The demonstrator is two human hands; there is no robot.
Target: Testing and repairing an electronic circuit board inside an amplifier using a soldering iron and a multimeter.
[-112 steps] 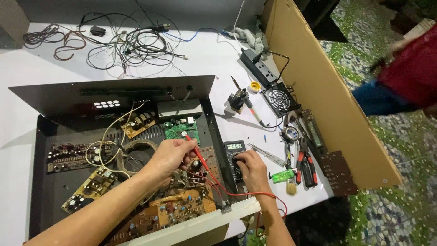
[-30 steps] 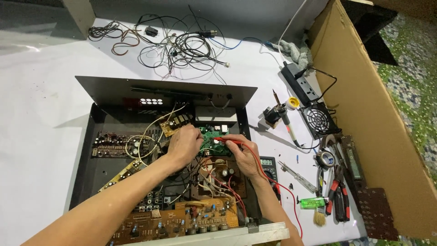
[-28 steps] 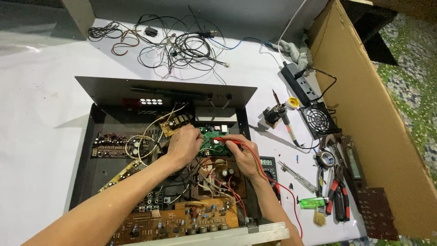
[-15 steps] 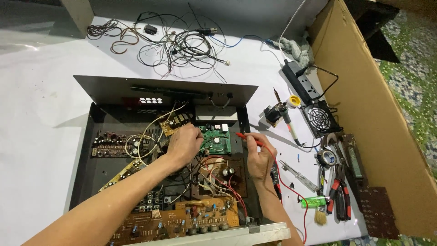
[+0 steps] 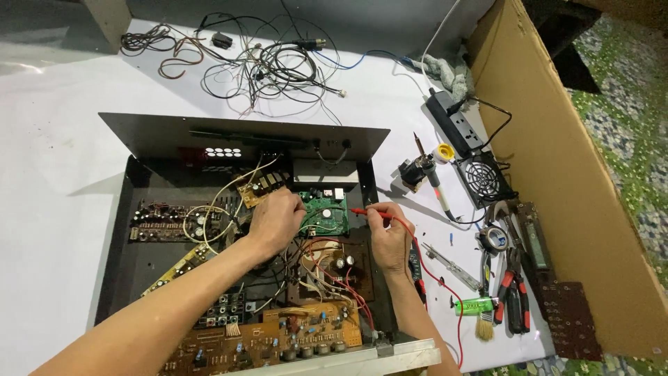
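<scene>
An opened black amplifier chassis (image 5: 115, 244) lies on the white table, full of brown circuit boards and loose wires. My left hand (image 5: 277, 219) rests inside it, fingers closed at the left edge of a small green circuit board (image 5: 325, 216). My right hand (image 5: 390, 237) pinches a red test probe (image 5: 365, 212) whose tip points at the green board's right edge. The probe's red lead (image 5: 435, 275) runs down past my wrist. A black multimeter (image 5: 415, 259) lies mostly hidden under my right forearm.
A soldering iron on its stand (image 5: 424, 174), a power strip (image 5: 456, 122), a small fan (image 5: 486, 177), pliers with red handles (image 5: 513, 296), a green lighter (image 5: 476, 304) and a brush lie to the right. A cardboard wall (image 5: 557, 174) borders them. Tangled cables (image 5: 271, 63) lie behind.
My right hand, which had pulled away to the right half a second ago, has come back toward the green board with the red probe. My left hand stays put.
</scene>
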